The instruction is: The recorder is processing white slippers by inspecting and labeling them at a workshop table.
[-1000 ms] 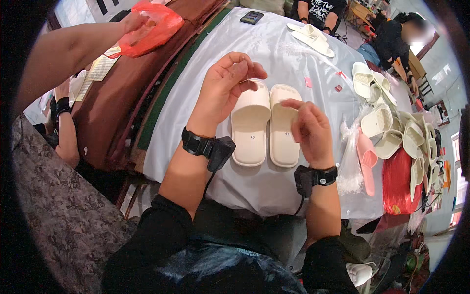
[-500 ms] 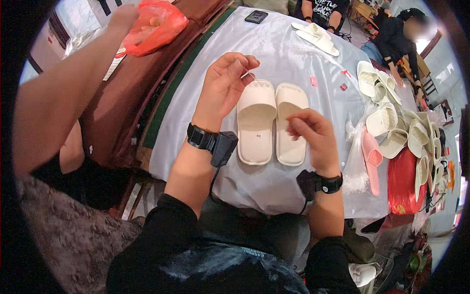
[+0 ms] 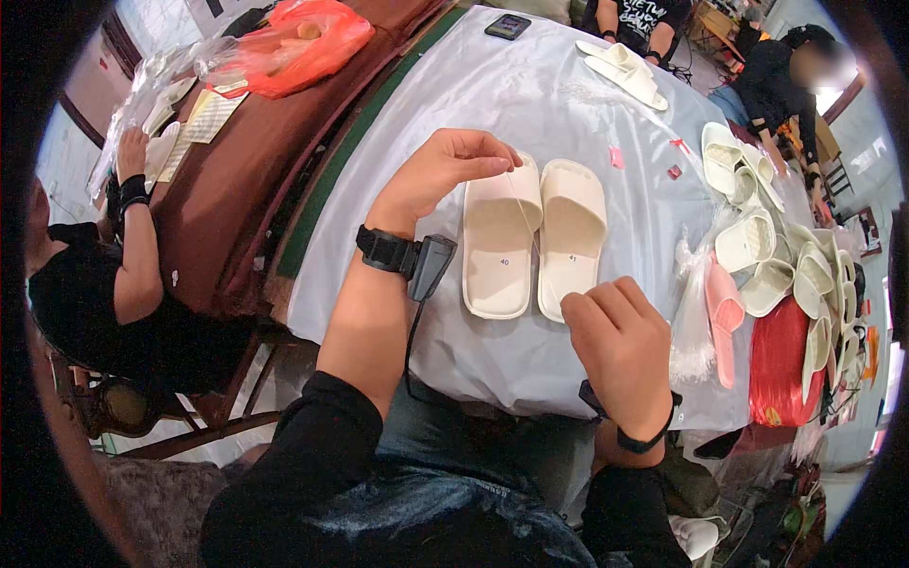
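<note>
A white-covered table (image 3: 398, 180) bears, at centre frame, two cream slippers (image 3: 497, 275), already paired side by side. The right hand (image 3: 620, 346), lower right of centre, is curled, its hold uncertain; the left hand (image 3: 440, 175), upper centre, pinches fine thread (image 3: 526, 213), apparently not yet fastened.

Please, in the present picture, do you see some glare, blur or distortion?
Head view: pale sheen on the plastic sheet; head view: the sheet's edges bend and the corners go black; head view: a co-worker's head is blurred out at upper right; head view: slippers and left hand look fairly sharp.
</note>
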Demonstrator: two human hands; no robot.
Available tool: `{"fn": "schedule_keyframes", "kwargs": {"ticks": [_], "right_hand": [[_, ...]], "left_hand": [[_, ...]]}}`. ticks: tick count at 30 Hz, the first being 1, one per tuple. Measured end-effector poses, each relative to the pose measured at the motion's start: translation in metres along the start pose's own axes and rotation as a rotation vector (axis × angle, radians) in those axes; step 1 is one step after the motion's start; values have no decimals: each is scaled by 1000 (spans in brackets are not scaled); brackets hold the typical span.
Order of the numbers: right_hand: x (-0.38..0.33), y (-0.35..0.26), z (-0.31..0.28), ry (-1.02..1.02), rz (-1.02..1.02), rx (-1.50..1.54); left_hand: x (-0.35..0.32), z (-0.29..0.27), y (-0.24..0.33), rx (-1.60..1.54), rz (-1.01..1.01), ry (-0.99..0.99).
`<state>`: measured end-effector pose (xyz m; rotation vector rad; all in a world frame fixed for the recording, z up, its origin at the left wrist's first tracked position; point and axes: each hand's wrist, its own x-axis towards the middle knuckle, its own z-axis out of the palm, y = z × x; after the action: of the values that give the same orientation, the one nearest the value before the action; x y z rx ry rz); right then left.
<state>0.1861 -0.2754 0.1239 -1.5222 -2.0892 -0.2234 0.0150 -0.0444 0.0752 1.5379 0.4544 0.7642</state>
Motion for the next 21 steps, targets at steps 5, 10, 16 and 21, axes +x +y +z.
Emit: {"fn": "schedule_keyframes", "kwargs": {"ticks": [5,10,16,21], "right_hand": [[-4,-15,-4,80,-52,-129],[-15,-27,5,60,-60,-45],[-33,-34,25,-35,82,58],[-42,-41,34,-42,146,176]], "left_hand": [[-2,-8,0,120,0,17],[-4,-14,-3,252,-77,-8],[1,-12,-12,617,22,-25],[-3,-7,-14,735,62,-90]]}}
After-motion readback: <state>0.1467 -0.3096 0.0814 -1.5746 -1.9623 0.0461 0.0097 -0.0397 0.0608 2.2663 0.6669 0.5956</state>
